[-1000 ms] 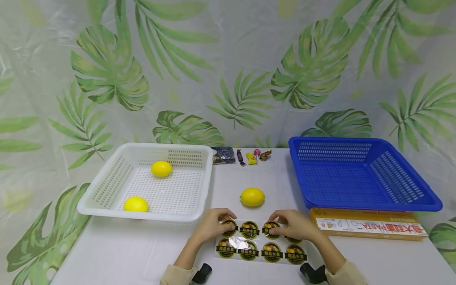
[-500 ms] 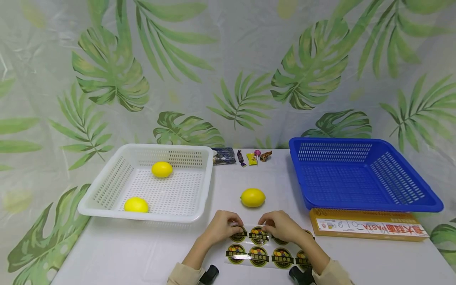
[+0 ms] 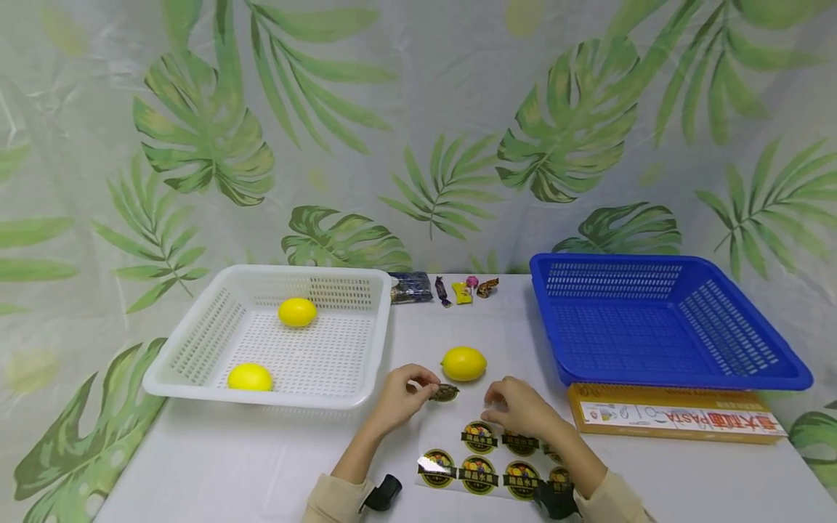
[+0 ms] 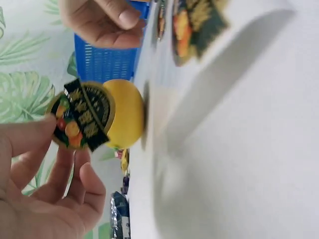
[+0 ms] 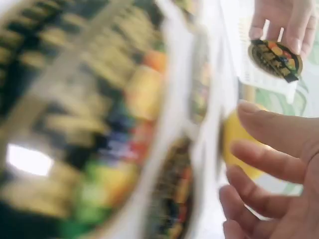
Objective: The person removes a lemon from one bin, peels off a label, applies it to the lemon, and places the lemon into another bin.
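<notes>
My left hand (image 3: 426, 386) pinches a round black-and-gold sticker (image 3: 447, 393) between thumb and fingers, lifted just off the table. The left wrist view shows this sticker (image 4: 82, 121) in front of a yellow lemon (image 4: 125, 119). That lemon (image 3: 463, 363) lies on the white table right behind the sticker. A clear sticker sheet (image 3: 487, 468) with several more stickers lies near me. My right hand (image 3: 495, 409) rests at the sheet's far edge with loosely bent fingers (image 5: 271, 130), holding nothing. In the right wrist view the sheet (image 5: 99, 124) is a close blur.
A white basket (image 3: 196, 349) on the left holds two lemons (image 3: 297, 311) (image 3: 249, 376). On the right stands a blue basket (image 3: 752, 370), with a yellow pasta box (image 3: 673, 420) in front of it. Small wrapped candies (image 3: 461, 289) lie at the table's back edge.
My left hand has peeled one sticker off the sheet and lifted it toward the lemon. The sheet has slid right and nearer to me, and my right hand followed it.
</notes>
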Demonstrator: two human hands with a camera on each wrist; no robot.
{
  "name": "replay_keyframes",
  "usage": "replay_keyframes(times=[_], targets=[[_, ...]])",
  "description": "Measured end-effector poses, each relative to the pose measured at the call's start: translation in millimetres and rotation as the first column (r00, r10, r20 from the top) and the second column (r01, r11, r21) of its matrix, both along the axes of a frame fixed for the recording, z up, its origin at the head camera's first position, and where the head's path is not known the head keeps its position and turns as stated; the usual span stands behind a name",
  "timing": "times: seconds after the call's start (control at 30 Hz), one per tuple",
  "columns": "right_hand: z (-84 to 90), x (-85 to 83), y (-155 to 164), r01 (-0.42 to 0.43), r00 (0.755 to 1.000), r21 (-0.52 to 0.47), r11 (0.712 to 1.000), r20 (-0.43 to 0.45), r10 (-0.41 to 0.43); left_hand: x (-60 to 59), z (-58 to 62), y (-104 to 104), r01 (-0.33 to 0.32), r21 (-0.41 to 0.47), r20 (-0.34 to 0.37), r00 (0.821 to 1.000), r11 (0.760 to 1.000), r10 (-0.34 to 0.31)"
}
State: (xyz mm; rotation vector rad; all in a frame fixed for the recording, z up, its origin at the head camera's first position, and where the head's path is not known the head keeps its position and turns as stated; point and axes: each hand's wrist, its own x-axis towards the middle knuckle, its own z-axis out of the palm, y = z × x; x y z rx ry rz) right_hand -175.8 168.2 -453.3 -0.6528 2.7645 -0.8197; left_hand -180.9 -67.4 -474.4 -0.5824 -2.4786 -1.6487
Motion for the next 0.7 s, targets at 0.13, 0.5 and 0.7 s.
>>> replay_keyframes(times=[0.13, 0.5, 0.7], targets=[[10.0, -14.3, -3, 0.14, 0.988, -0.02, 0.99, -0.065, -0.14, -10.8, 9.9, 9, -0.078, 0.032, 0.0, 0.997, 0.996, 0.078], [-5.3, -75.6, -15, -0.051, 0.995, -0.145, 0.988, 0.078, 0.063, -42.7, 14.3, 26, -0.232, 0.084, 0.016, 0.973, 0.969, 0.231], [-20.5, -89.6, -15, -0.052, 0.993, -0.185, 0.981, 0.091, 0.07, -55.5, 17.9, 29, -0.237, 0.083, 0.043, 0.971, 0.968, 0.234]])
